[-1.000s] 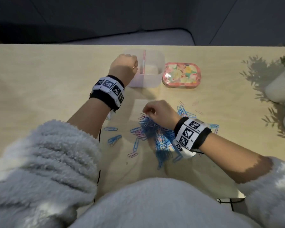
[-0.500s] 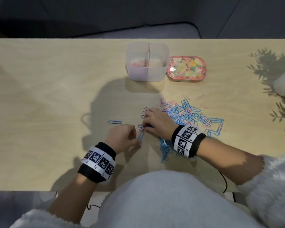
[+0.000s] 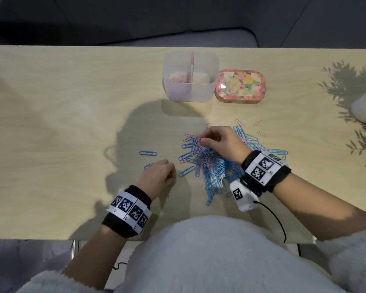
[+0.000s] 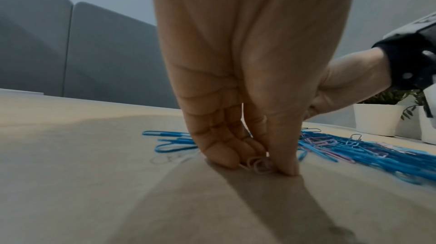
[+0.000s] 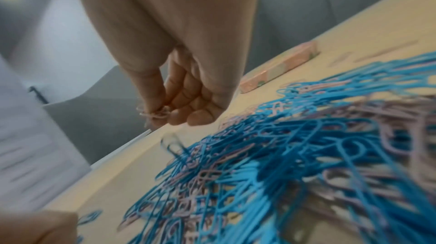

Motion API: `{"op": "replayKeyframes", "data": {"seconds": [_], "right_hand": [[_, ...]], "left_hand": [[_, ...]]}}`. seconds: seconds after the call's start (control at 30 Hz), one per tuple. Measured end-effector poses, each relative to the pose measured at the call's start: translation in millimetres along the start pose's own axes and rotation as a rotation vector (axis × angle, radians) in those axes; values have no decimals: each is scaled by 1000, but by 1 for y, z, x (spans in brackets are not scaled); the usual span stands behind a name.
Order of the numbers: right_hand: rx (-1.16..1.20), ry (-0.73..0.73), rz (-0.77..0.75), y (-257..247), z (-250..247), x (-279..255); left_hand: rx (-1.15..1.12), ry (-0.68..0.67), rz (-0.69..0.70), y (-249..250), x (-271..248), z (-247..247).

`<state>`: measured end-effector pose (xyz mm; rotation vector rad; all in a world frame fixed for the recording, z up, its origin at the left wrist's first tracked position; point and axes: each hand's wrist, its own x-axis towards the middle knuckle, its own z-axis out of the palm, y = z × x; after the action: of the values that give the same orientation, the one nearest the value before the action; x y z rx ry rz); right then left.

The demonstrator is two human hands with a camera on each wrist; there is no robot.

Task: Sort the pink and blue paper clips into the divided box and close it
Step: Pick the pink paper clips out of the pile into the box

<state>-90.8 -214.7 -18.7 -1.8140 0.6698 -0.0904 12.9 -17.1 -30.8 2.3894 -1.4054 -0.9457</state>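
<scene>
clip heap (image 3: 211, 163) spread on table (image 3: 51, 123), under right hand (image 3: 222, 142) fingers | loose clip (image 3: 148, 153) set beyond left hand (image 3: 159, 176) fingers | divided box (image 3: 190, 77) placed far beyond both fingertips, lid (image 3: 240, 86) laid just right of it

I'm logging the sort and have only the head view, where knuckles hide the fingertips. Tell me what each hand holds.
Observer: The left hand pinches a few pink paper clips against the table, thumb and fingertips down.
Operator: Now the right.
Observer: The right hand pinches a small bunch of pink clips between thumb and fingers, held above the mixed pile.
Operator: Check both pinches for blue.
Observer: None shows in either, though the right wrist view is blurred.
</scene>
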Motion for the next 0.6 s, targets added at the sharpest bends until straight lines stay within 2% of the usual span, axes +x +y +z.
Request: {"op": "replayKeyframes", "data": {"seconds": [0.17, 0.27, 0.33, 0.4, 0.43, 0.5, 0.53, 0.6], "right_hand": [[317, 6, 213, 19, -11, -1], [598, -17, 350, 19, -16, -3], [792, -107, 394, 17, -20, -5], [855, -159, 419, 16, -20, -4], [820, -151, 443, 15, -18, -3], [592, -65, 455, 14, -11, 1], [407, -20, 396, 13, -6, 3], [-32, 24, 177, 11, 1, 6]], "left_hand": [[-65, 50, -4, -1, 4, -6], [-252, 85, -20, -1, 14, -17], [-423, 81, -74, 3, 23, -23], [-570, 100, -153, 11, 33, -27], [-600, 123, -174, 13, 38, -27], [-561, 167, -177, 15, 45, -24], [-503, 171, -169, 16, 47, -23], [-351, 150, -152, 15, 51, -20]]}}
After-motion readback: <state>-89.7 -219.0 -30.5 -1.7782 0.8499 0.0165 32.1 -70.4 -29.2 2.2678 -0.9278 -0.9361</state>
